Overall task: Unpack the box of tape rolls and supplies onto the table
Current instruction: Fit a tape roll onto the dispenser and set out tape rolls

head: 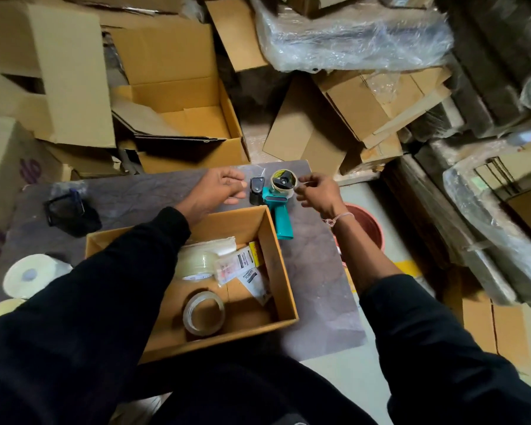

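1. While both arms reach out over it, the box (pixel 276 259) sits at the near edge of the surface (pixel 316 271), and one near corner seems to jut past that edge; a sleeve dragged back across the rim could likely tip it toward the person.
2. Inside the box lie a clear tape roll (pixel 203 312) near the front wall, a second clear roll (pixel 196 265) further in, and some flat packets (pixel 246 265) beside it. None of these is out yet, so the unpacking looks partly done. The packets overlap, so lifting one could drag another along.
3. At the left edge of the surface a white roll (pixel 33 276) lies near the brink, and it could roll off if knocked.
4. Beyond the box, a teal tape dispenser (pixel 278 200) lies flat on the surface with a small black object (pixel 256 190) just beside it.
5. The right hand (pixel 318 193) hovers at the dispenser's roll, fingers loosely curled; it may be pinching a thin strand of tape, though blur keeps this uncertain. A pulled strand could stick to skin or slide the dispenser.
6. The left hand (pixel 219 188) is spread and relaxed, holding nothing, near the black object, which a careless sweep could push toward the far edge and down among the cardboard boxes (pixel 178 118) beyond.
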